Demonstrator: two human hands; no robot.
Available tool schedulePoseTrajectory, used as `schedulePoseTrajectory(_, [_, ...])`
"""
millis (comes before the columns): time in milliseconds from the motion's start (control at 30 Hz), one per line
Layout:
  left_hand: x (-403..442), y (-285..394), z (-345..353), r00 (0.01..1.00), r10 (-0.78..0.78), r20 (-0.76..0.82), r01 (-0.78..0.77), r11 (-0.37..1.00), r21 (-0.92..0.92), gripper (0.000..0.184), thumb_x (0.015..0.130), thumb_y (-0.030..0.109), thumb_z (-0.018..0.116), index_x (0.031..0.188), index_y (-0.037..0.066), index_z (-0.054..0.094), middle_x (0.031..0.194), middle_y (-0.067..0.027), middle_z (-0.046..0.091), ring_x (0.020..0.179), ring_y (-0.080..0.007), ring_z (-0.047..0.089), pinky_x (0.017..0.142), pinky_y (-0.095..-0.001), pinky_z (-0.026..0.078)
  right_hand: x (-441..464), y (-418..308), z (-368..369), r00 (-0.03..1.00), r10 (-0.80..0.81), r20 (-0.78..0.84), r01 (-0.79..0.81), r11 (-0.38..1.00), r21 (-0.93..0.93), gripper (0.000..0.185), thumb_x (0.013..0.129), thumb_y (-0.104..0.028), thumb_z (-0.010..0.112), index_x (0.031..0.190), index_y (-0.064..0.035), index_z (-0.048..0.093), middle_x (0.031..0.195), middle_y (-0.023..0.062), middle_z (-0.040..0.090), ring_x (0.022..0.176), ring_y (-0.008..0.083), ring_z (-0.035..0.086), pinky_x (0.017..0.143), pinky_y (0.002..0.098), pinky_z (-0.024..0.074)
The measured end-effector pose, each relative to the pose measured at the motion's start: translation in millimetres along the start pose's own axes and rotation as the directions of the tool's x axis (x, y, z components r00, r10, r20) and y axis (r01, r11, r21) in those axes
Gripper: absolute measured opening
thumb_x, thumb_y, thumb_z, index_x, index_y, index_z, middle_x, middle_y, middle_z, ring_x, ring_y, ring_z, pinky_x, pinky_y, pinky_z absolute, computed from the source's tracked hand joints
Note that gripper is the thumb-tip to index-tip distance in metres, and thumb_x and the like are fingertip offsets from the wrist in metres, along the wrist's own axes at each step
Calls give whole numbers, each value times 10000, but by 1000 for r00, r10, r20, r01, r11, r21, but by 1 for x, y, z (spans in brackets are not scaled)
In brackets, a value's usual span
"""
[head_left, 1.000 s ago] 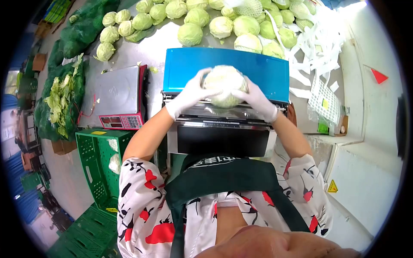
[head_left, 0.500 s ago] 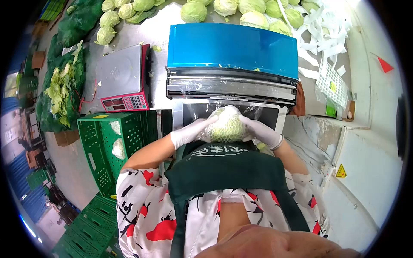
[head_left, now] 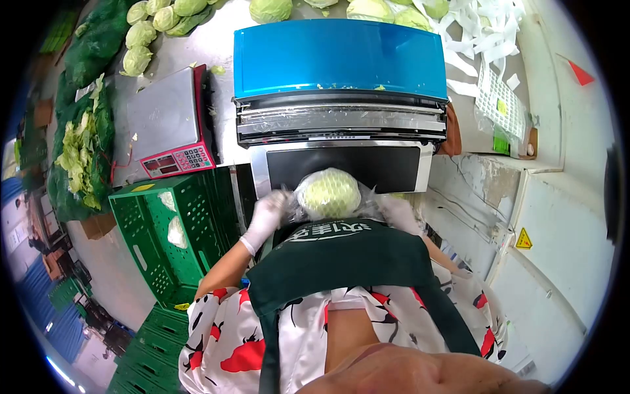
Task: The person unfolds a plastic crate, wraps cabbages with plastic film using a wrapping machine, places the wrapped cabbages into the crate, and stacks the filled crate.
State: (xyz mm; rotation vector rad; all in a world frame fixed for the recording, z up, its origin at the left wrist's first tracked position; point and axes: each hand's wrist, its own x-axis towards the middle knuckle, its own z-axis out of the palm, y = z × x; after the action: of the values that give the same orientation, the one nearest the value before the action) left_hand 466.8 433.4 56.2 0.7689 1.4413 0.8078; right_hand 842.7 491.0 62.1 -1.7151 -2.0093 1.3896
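Observation:
A pale green cabbage (head_left: 331,192) in a white foam net sits close against my apron, at the front edge of the wrapping machine's dark plate (head_left: 341,167). Clear plastic film (head_left: 303,205) covers it and spreads out to both sides. My gloved left hand (head_left: 270,209) is closed on the film's left end, fingers pinched together. On the other side my gloved right hand (head_left: 399,211) grips the film's right end; its fingers are partly blurred. Neither hand touches the cabbage itself. Behind the plate stands the machine's blue cover (head_left: 338,59), with metal rollers (head_left: 341,118) below it.
A red scale (head_left: 174,125) stands on the table to the left. Below it is a green crate (head_left: 154,240) holding white-wrapped pieces. Several cabbages (head_left: 270,9) lie at the back. White foam strips (head_left: 489,29) are heaped at the right, beside green net sacks' opposite end.
Both hands have left the cabbage's sides and moved apart, drawing the film outward. The cabbage now sits lower, nearer my apron, and more of the dark plate shows.

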Motion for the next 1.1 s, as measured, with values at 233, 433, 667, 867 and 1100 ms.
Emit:
schedulePoseTrajectory(233, [25,-27,38,844,304,442,-531,591,607,165,792,169,681,904,48,691,766,-169,687,642,-334,678,612,-446,556,67,-7,131,851,-289,439,-309,402,862,330,1015,-183,533,1312,-51,590,1239,92,653,1127,182,620,978,322,507])
schedulePoseTrajectory(433, [39,111,35,916,379,-133,-390,918,-72,376,915,33,636,1284,45,562,795,13,610,598,-65,518,561,-221,463,86,-146,29,704,-499,506,-282,457,843,296,968,-78,558,1255,-28,606,1241,119,635,1124,209,615,971,337,498])
schedulePoseTrajectory(667, [31,135,38,591,213,778,579,559,-593,840,955,616,457,1522,17,298,1455,-278,449,1300,-427,492,1110,-521,387,141,-196,-95,845,-279,-456,400,895,195,139,880,-128,672,967,-24,637,932,107,647,889,197,633,840,320,509])
schedulePoseTrajectory(867, [26,5,-82,998,46,-46,-61,409,-910,728,975,605,352,1434,52,466,1427,-191,515,1299,-364,500,1119,-531,373,348,-124,-251,720,-129,-682,251,965,82,921,698,-388,863,1310,135,416,1241,273,583,1189,341,567,1030,376,440])
schedulePoseTrajectory(1100, [-136,39,-220,459,-51,-887,-639,675,-369,481,1009,303,417,1366,0,525,1307,-156,603,1146,-299,619,990,-459,526,483,-84,-272,704,-234,-670,158,972,-173,1392,551,-507,917,1477,164,123,1433,365,390,1361,409,404,1114,403,373])
